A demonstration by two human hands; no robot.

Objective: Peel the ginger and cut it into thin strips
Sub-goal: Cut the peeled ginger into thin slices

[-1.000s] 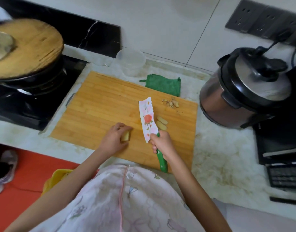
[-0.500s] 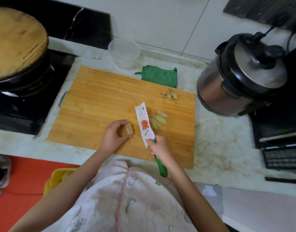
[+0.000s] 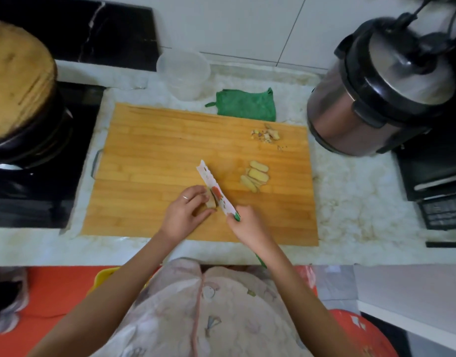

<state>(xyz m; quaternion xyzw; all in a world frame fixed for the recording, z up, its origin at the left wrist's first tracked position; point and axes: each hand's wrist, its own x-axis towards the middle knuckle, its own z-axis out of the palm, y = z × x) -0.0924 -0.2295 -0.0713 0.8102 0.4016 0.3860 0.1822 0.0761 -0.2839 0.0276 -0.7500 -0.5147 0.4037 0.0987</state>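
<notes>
On the wooden cutting board [image 3: 154, 150], my left hand [image 3: 187, 215] holds a peeled ginger piece [image 3: 211, 202] down with curled fingers. My right hand [image 3: 247, 225] grips the green handle of a knife [image 3: 215, 190] with a white flowered blade. The blade rests against the right side of the ginger piece, tip pointing up and left. Several ginger slices [image 3: 255, 176] lie overlapped to the right of the blade. A small heap of ginger peel [image 3: 267, 135] sits near the board's far right corner.
A clear plastic container [image 3: 183, 73] and a green cloth [image 3: 246, 105] lie behind the board. A pressure cooker [image 3: 376, 94] stands at the right. A black pan with a wooden lid [image 3: 18, 86] sits on the stove at the left.
The knife blade moved left from beside the slices onto the ginger piece. My left hand turned the piece and set it against the blade.
</notes>
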